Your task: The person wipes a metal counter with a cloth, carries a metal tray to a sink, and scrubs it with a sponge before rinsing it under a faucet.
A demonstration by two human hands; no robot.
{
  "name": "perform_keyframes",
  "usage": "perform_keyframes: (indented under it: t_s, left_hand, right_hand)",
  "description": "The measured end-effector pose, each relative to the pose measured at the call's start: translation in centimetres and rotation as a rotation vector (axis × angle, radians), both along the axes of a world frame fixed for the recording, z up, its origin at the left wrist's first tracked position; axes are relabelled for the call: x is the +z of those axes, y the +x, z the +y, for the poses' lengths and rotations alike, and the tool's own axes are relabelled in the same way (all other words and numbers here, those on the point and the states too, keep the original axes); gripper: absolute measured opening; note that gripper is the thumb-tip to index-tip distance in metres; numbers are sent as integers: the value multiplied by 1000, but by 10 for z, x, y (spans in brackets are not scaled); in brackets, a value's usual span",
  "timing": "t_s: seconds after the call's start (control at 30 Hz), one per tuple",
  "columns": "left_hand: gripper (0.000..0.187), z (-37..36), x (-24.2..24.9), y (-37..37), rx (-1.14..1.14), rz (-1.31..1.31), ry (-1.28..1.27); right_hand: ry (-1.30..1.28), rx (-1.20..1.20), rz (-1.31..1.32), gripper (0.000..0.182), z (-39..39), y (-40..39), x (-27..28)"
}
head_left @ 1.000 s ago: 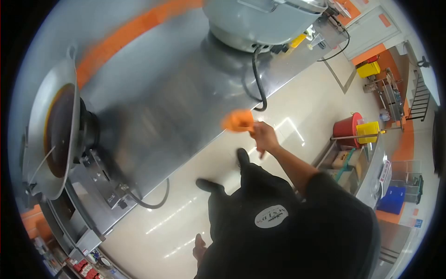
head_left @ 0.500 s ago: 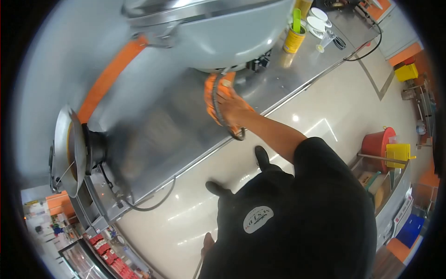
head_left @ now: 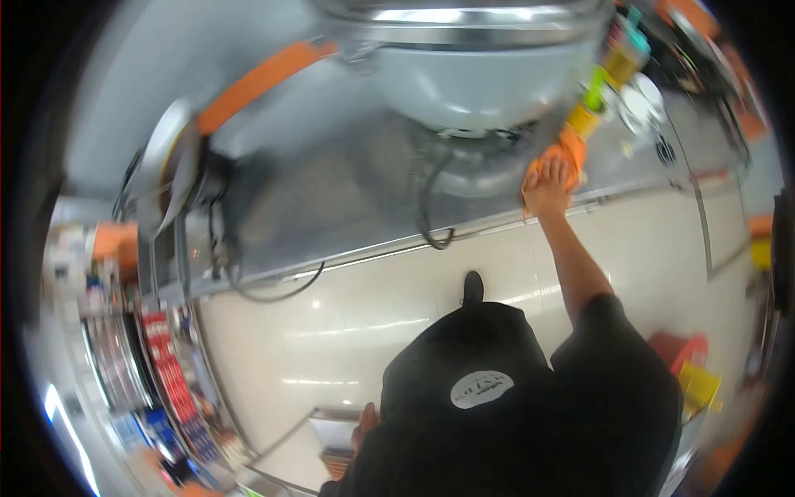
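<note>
My right hand point(head_left: 548, 195) presses a crumpled orange cloth point(head_left: 571, 157) on the steel counter point(head_left: 331, 186), near its front edge. Just beyond the cloth is a yellow can point(head_left: 585, 121) with a bright green item rising from it. Left of the cloth, a large light-grey cooker point(head_left: 476, 87) with a shiny metal rim stands on the counter. A dark cable point(head_left: 426, 203) runs from under it and hangs over the edge. My left hand point(head_left: 364, 424) hangs low beside my body, partly hidden by black clothing; its fingers are not clear.
White dishes point(head_left: 638, 108) and black-handled scissors point(head_left: 665, 151) lie farther right. At left is a round metal pan-like object point(head_left: 170, 170) near an orange strip point(head_left: 261, 87). Behind me stand a red bucket point(head_left: 675, 348) and a yellow container point(head_left: 697, 385). Shelves with red packages point(head_left: 170, 364) are at lower left.
My right hand has moved right along the counter with the cloth, away from the dark cable, which now hangs alone over the edge. The camera view has turned.
</note>
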State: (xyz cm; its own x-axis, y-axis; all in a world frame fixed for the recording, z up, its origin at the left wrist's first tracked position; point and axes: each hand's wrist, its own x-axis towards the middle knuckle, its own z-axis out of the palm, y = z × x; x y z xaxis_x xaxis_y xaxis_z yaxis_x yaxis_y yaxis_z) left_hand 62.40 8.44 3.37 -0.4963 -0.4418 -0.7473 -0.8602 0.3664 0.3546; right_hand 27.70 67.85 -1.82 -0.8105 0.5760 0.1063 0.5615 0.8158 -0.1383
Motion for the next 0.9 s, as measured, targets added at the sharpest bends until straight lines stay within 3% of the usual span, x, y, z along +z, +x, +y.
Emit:
perform_keyframes:
  t_s: [0.07, 0.13, 0.17, 0.23, 0.27, 0.33, 0.37, 0.43, 0.53, 0.57, 0.6, 0.63, 0.77, 0.83, 0.9]
  left_hand:
    - [37, 7, 6, 24, 112, 7, -4]
    - [37, 19, 9, 44, 214, 3, -4]
    - [37, 26, 10, 51, 256, -2, -10]
    - [37, 38, 9, 67, 333, -14, -3]
    - [37, 41, 7, 79, 362, -9, 14]
    - [42, 46, 3, 97, 407, 169, 236]
    - [45, 45, -2, 104, 419, 257, 344]
    - [45, 48, -26, 132, 463, 291, 406]
    - [46, 63, -102, 200, 689, 337, 472]
    - [47, 77, -175, 251, 1046, 674, 737]
    - [45, 74, -103, 219, 660, 41, 473]
    - [45, 84, -73, 201, 618, -54, 367]
    - [45, 94, -81, 187, 678, -2, 298]
    - [45, 89, -77, 169, 689, -1, 270]
    - [45, 78, -70, 137, 693, 0, 235]
  right_hand:
    - [-6, 48, -53, 61, -65, -5, 34]
    - [6, 500, -172, 57, -112, -8, 30]
    - [21, 544, -169, 57, -118, -9, 32]
    - [77, 800, -206, 55, -101, -4, 31]
    - [-48, 740, -112, 52, -74, 1, 25]
    - [40, 703, 206, 47, 7, 10, -33]
    - [-92, 338, 174, 39, 19, 30, -20]
    - [-1073, -82, 338, 32, 48, 64, 10]
    - [-1140, -179, 421, 43, -25, 98, 106]
    - [-1132, -168, 415, 43, -45, 94, 110]
    - [-1375, 28, 639, 43, -65, 87, 112]
    - [-1607, 234, 866, 43, -86, 81, 114]
    - [-1917, 155, 861, 41, -205, -4, 159]
    - [-1767, -44, 747, 43, -251, -54, 141]
    - [-1091, -98, 507, 49, -292, -85, 96]
